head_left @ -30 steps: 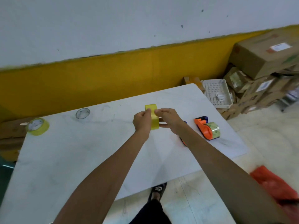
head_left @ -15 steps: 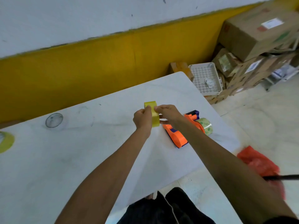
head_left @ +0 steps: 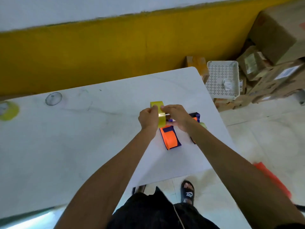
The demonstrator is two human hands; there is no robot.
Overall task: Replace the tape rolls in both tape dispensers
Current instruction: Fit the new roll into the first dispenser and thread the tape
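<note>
Both hands hold a yellow tape roll (head_left: 159,113) on edge above the white table (head_left: 82,138). My left hand (head_left: 148,119) grips its left side and my right hand (head_left: 177,116) pinches its top and right side. Just below the roll lies an orange and purple tape dispenser (head_left: 170,138) on the table. A second orange and purple dispenser (head_left: 195,117) with a pale roll (head_left: 203,125) sits to the right, mostly hidden behind my right forearm. Another yellow tape roll (head_left: 9,110) lies flat at the table's far left.
A clear round roll (head_left: 53,98) lies at the back left of the table. Past the table's right corner stand a white perforated basket (head_left: 222,80) and stacked cardboard boxes (head_left: 272,47). An orange bag (head_left: 270,179) lies on the floor. My sandalled foot (head_left: 187,190) is under the near edge.
The view has tilted down and nearer. My hands have kept the yellow roll, now directly above the nearer dispenser, and my right forearm now covers most of the second dispenser.
</note>
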